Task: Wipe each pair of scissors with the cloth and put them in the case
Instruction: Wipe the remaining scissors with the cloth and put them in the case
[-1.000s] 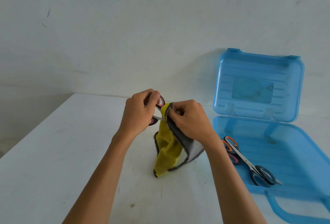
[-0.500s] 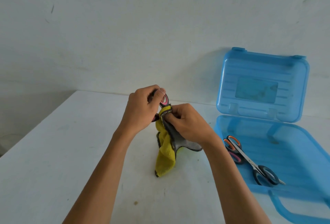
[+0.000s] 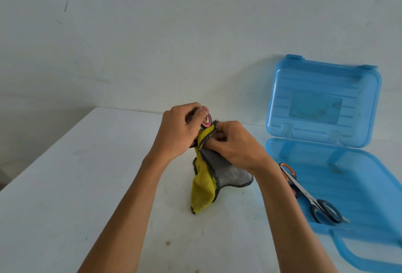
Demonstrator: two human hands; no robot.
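Counter point(image 3: 65, 196), white and faintly stained, meets a pale wall point(image 3: 152, 33). Above it the left hand point(image 3: 178, 131) grips pink-handled scissors point(image 3: 206, 120), handles up, blades hidden in the yellow-grey cloth point(image 3: 204, 185) the right hand point(image 3: 235, 144) pinches. The open blue case point(image 3: 369, 185) holds other scissors point(image 3: 304, 194), lying diagonally.

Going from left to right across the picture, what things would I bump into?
The left hand → the pink-handled scissors it holds → the right hand, gripping the cloth → the other scissors lying in the open blue case.

No readable text; label patch on case lid point(image 3: 316, 107) too blurred.
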